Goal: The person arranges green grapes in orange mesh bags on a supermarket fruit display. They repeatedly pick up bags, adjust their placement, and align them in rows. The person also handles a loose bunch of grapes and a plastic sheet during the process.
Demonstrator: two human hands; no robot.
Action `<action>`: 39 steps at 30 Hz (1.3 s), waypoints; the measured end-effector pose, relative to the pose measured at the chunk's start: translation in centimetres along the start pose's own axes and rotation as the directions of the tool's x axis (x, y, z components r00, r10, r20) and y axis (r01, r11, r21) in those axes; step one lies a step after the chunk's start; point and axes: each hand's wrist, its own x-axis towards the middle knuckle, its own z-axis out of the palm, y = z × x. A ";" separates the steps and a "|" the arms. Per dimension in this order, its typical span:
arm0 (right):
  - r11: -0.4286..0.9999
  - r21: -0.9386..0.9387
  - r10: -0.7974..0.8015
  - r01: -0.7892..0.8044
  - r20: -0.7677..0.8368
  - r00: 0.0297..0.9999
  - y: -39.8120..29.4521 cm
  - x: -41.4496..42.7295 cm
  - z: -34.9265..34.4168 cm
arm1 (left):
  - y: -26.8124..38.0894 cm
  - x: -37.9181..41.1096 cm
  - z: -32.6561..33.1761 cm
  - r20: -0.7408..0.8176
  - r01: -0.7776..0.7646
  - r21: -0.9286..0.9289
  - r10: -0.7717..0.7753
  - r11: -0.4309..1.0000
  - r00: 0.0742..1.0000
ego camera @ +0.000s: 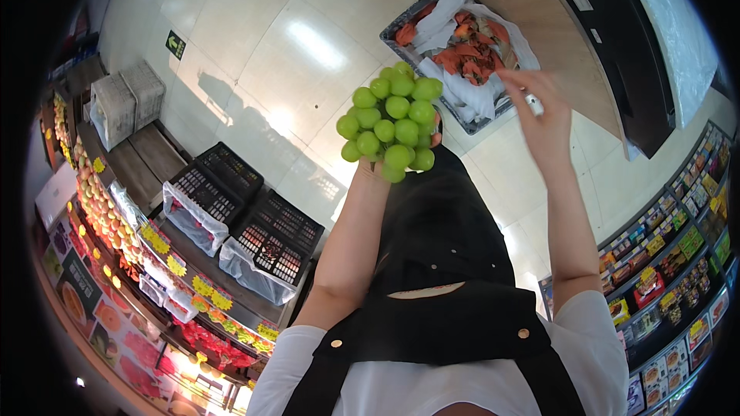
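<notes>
A bunch of round green grapes (pixel 397 121) rests in my left hand (pixel 437 136), held up in front of my body. Most of that hand is hidden under the fruit; a few fingertips show at the bunch's right side. My right hand (pixel 542 107) is raised to the right, apart from the grapes, in front of a dark crate (pixel 396 28). Its thumb and fingers reach leftward and are blurred, so whether the tips pinch something is unclear. A small white thing (pixel 533 104) shows between thumb and fingers; I cannot tell if it is held or behind.
White wrapping (pixel 439 20) and crumpled orange paper (pixel 471 60) fill the crate. Black plastic baskets (pixel 272 231) with clear liners stand at left, beside a fruit display (pixel 107 208). A wood-panelled counter (pixel 555 40) rises at right, above shelves of packaged goods (pixel 665 266).
</notes>
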 end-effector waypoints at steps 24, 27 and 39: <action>0.872 0.443 0.179 -0.206 0.102 0.978 -5.6 -3.6 2.6 | -0.8 0.3 -1.0 -0.030 -0.120 0.147 0.126 0.982 0.992; 0.922 0.378 0.144 -0.087 -0.125 0.982 -2.6 -2.6 1.8 | 0.0 -0.3 0.1 0.027 -0.077 0.123 0.074 0.989 0.997; 0.985 0.167 -0.029 0.038 -0.060 0.998 -8.3 -1.7 5.6 | 4.6 -4.9 0.4 0.083 -0.376 -0.142 0.389 0.916 0.917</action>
